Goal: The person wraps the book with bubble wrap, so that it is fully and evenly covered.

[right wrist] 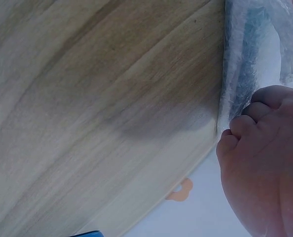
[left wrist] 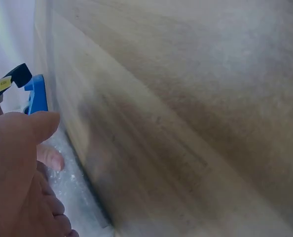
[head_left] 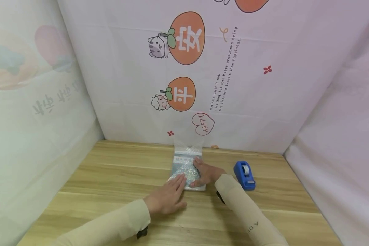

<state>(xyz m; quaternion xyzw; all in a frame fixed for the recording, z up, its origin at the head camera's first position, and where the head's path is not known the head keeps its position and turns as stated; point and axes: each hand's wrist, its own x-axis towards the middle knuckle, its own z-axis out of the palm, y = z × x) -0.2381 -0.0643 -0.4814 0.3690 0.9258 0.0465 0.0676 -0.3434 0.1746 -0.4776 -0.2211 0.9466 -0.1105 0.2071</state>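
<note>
Head view: I see left hand (head_left: pixel 167 196) and right hand (head_left: pixel 206 172), fingers extended, resting on the clear-wrapped packet (head_left: pixel 184 167) on the bench (head_left: pixel 126 177). Only the left-wrist view shows me a yellow label (left wrist: pixel 5 84).

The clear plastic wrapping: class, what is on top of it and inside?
The left hand and right hand touch the wrapping from above. Inside, something blue-grey shows through; the hands cover part of it, so I cannot tell what it is.
</note>
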